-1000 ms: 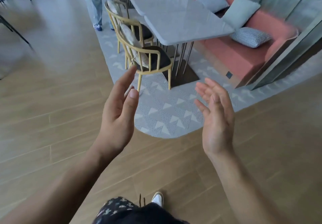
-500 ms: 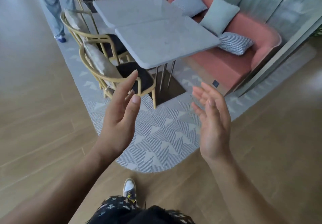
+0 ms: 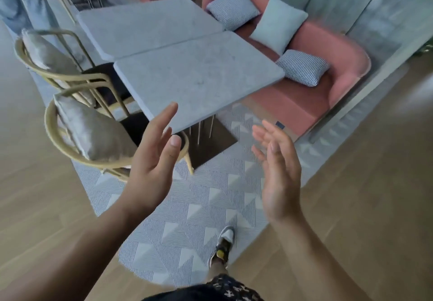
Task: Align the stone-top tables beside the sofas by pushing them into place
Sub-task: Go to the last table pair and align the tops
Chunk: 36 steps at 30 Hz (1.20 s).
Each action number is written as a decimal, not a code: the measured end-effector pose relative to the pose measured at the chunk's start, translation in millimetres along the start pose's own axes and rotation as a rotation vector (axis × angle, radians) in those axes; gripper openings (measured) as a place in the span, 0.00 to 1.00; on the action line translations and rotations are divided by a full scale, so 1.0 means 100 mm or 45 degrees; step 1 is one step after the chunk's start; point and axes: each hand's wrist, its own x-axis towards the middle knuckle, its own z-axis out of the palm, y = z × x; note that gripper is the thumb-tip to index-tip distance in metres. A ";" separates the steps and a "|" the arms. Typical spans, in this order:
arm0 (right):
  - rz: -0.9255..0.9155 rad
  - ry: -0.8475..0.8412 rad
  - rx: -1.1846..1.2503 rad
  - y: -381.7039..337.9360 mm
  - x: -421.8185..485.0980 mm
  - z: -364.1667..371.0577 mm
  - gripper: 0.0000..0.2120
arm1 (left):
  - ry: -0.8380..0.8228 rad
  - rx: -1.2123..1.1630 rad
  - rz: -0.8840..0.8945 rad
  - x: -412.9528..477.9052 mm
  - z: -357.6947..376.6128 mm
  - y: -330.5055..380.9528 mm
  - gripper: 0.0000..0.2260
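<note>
Approach step, I judge: my left hand (image 3: 150, 167) and right hand (image 3: 278, 174), both spread and empty, hover before the near stone-top table (image 3: 199, 78) beside the pink sofa (image 3: 293, 106); next I need palms flat on its edge.

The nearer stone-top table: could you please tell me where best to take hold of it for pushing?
Probably its near edge, one hand toward each corner, coming from the rug side. The slab overhangs a central pedestal, so that edge is free; chairs crowd its left side and the sofa its right.
</note>
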 end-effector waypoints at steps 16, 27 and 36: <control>0.083 -0.216 0.066 0.72 2.74 0.17 0.23 | 0.202 0.166 -0.028 2.35 0.34 -0.73 0.26; 0.020 -0.091 0.001 0.99 2.62 2.19 0.20 | 0.015 0.188 0.058 2.69 -1.57 -1.45 0.27; 0.017 0.167 -0.102 1.04 2.55 3.48 0.22 | -0.129 0.168 0.057 3.25 -2.94 -1.76 0.23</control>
